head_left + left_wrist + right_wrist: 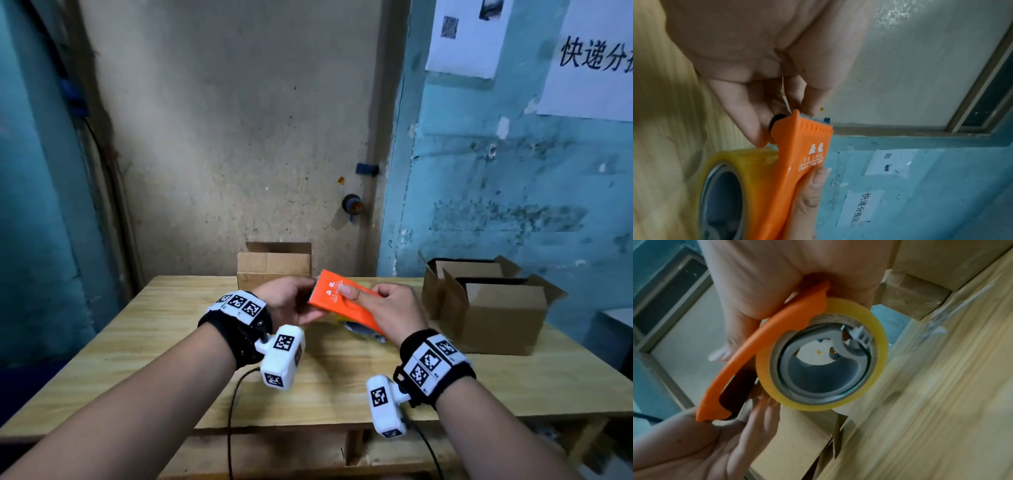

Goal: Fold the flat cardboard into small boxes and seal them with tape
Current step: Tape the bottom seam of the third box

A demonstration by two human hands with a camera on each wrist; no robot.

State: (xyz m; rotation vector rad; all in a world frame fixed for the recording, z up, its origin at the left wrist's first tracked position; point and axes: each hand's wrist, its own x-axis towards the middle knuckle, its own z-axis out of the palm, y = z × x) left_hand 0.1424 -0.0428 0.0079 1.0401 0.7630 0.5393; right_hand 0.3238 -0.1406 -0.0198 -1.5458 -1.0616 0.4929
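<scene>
Right hand (390, 313) gripped the dispenser (346, 301) above the table (137, 342), thumb pressed on top, while left hand (287, 301) pinched at the tape (838, 308) end by the cutter (taping stage, I'd guess). Next: pull out a clean strip for a box (493, 308).

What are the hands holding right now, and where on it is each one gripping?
Both hold the orange tape dispenser. The right hand grips its handle end, thumb on top. The left hand pinches at the toothed cutter end, apparently the tape's loose end.
</scene>
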